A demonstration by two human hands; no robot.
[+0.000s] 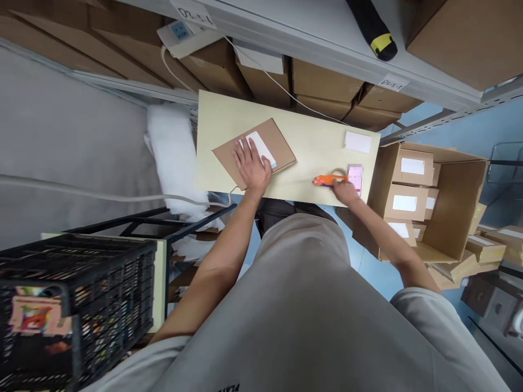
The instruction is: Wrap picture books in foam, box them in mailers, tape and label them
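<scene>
My left hand (253, 166) lies with fingers spread on a flat brown carton (278, 139), over its white label (265, 148). The carton sits at an angle on the left half of the pale yellow tabletop (302, 133). In my right hand (345, 191), near the table's right front, is an orange cutter (324, 180), its tip pointing left towards the carton. Just beyond that hand are a phone (355, 175) with a pinkish screen and a roll of tape (338, 172), partly covered. A white label sheet (357, 141) lies behind the phone.
An open box (451, 207) with labelled cartons stands right of the table. Left are white wrapping material (171, 152), a cable (102, 193) and a black crate (110, 294). A shelf (327, 54) bearing a black-yellow tool (378, 35) runs along the back.
</scene>
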